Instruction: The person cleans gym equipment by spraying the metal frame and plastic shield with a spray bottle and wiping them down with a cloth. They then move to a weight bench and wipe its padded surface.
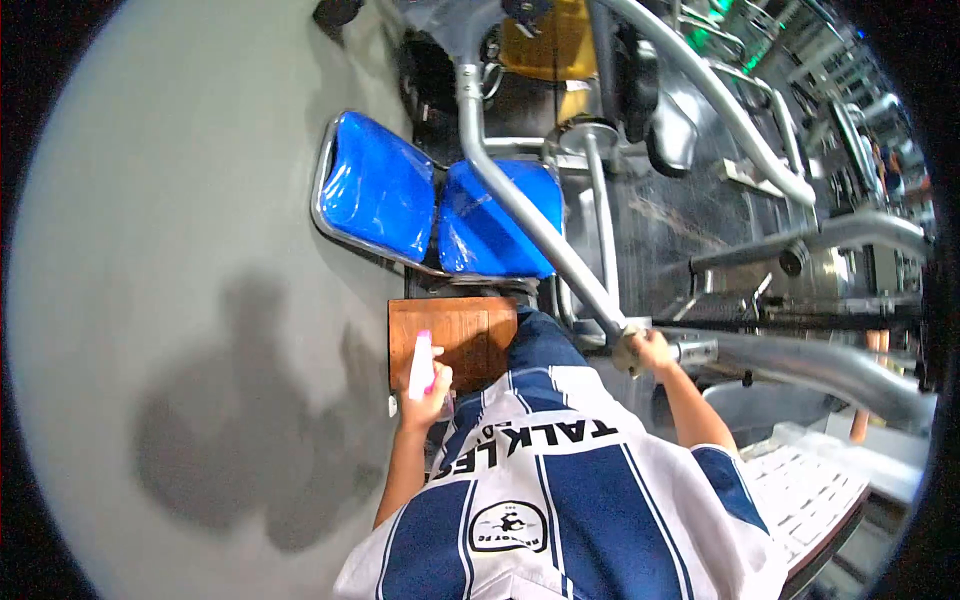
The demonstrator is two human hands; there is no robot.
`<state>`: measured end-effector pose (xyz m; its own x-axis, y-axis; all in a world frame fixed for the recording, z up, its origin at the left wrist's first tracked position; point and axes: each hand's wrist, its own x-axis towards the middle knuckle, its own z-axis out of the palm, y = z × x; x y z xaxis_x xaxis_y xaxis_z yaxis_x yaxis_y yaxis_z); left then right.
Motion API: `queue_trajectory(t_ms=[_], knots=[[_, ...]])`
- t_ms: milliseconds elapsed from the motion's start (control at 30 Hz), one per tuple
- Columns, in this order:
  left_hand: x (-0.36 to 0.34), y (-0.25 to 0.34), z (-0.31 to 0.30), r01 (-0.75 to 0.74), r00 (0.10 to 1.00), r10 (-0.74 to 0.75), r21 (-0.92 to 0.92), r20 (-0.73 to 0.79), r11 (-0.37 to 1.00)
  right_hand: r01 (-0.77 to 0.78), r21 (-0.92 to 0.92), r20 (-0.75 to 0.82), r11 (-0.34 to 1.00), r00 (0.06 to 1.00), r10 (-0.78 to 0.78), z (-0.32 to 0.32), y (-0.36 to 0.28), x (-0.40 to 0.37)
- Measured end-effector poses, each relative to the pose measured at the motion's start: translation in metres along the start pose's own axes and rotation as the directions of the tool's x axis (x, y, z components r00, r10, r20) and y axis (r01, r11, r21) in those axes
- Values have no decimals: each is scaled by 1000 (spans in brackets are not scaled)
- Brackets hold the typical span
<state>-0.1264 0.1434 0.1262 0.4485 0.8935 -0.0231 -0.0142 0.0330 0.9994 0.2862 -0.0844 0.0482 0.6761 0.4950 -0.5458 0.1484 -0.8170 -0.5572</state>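
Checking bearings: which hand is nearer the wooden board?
Left. The left hand, holding a spray bottle, is over the edge of the wooden board; the right hand grips the metal bar to its right.

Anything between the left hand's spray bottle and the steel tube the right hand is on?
Yes, in this view: the person's own blue-trousered leg lies between the spray bottle in the left hand and the steel tube, where the right hand presses a cloth. Depth unclear.

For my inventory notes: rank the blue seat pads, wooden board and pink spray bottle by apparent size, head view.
1. blue seat pads
2. wooden board
3. pink spray bottle, held in the left hand
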Motion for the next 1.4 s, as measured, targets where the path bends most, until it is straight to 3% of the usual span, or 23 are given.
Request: queue_trajectory(t_ms=[67,100,133,233,333,400,467,533,567,700,733,800,867,933,1000,1067,1133,1200,1267,1300,1333,1367,1400], knots=[[10,21,4,-54,997,35,260,76,964,-99,361,181,927,983,34,-25,-28,-33],[13,33,10,-53,994,23,290,106,956,-49,458,163,887,986,-30,-21,-15,-34],[16,51,17,-145,980,80,383,180,912,8,546,134,838,986,-97,-21,-14,-41],[14,65,30,-208,956,96,408,279,889,-8,679,144,734,982,-123,-21,-18,-63],[4,57,46,-181,940,60,340,337,923,-42,669,143,742,987,-74,-34,-50,-90],[-8,52,60,-125,926,36,215,375,969,5,768,231,640,931,-284,-45,-65,-103],[-22,54,76,-97,918,34,141,395,985,-5,762,271,647,911,-312,-56,-90,-118],[-35,72,99,-15,940,67,-156,334,988,-29,771,316,636,885,-343,-60,-111,-114],[-38,66,99,-11,920,79,-175,383,984,-64,783,356,619,862,-362,-60,-128,-117],[-46,90,120,23,947,31,-162,320,987,-291,731,610,618,684,-400,-47,-162,-105],[-47,88,125,47,934,30,-204,355,978,-353,653,660,670,699,-276,-48,-167,-104],[-51,89,141,74,922,25,-237,387,969,-418,673,721,610,552,-418,-40,-161,-89],[-59,94,160,246,945,-148,-337,290,909,-557,659,745,506,391,-540,-44,-148,-82],[-61,95,174,252,945,-180,-254,273,934,-472,658,753,587,432,-497,-53,-137,-85],[-66,96,190,293,927,-269,-57,261,954,-486,659,751,574,388,-534,-65,-110,-88],[-76,80,203,283,919,-266,-18,290,959,-296,634,756,714,432,-492,-63,-85,-89],[-84,76,217,333,873,-345,95,344,938,-258,556,786,790,472,-399,-66,-71,-88],[-87,69,232,391,858,-398,90,325,916,-207,460,744,864,620,-247,-82,-66,-75],[-93,55,243,398,883,-397,48,252,916,-248,588,637,770,729,-251,-78,-39,-32],[-91,55,249,381,897,-372,9,240,924,-150,576,543,804,805,-239,-113,-64,-36],[-89,53,254,367,905,-353,-14,239,930,-335,686,608,646,751,-257,-115,-57,-12],[-89,52,256,354,910,-344,-3,229,935,-343,753,593,562,724,-353,-126,-62,-1],[-89,51,259,337,918,-330,6,219,942,-241,765,538,597,748,-389,-130,-64,15]])
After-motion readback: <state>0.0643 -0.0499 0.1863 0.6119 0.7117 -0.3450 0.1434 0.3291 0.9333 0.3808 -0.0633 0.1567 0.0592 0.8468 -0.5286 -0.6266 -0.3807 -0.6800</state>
